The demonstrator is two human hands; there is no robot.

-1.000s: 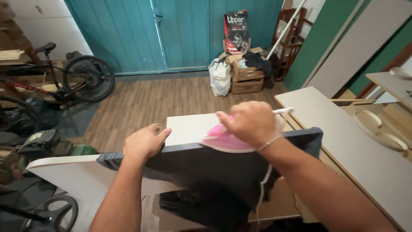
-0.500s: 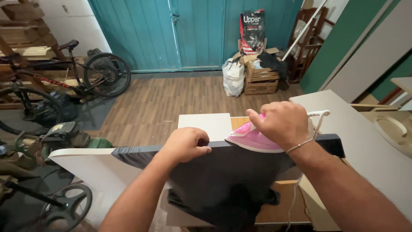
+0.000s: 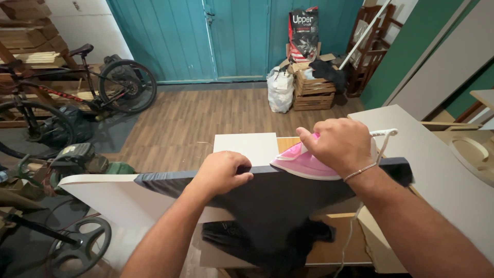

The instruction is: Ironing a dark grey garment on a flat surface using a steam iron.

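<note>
A dark grey garment [image 3: 278, 201] lies stretched over a white board [image 3: 108, 198], its lower part hanging down bunched. My left hand [image 3: 222, 171] grips the garment's far edge near the middle, fingers curled over it. My right hand [image 3: 340, 144] is closed over a pink iron [image 3: 301, 163] that rests flat on the cloth at the far right edge, tip pointing left. The iron's white cord [image 3: 383, 135] runs off behind my right wrist.
A bicycle [image 3: 77, 87] leans at the left wall beside stacked wood. Teal doors [image 3: 206, 38], a wooden crate [image 3: 314, 90], a white bag [image 3: 280, 90] and a dark sack stand at the back. White panels [image 3: 437, 170] lie at right. A wheel [image 3: 82, 244] sits lower left.
My left hand has slid right along the garment's far edge. The iron has stayed at the right part of that edge while my head view shifted.
</note>
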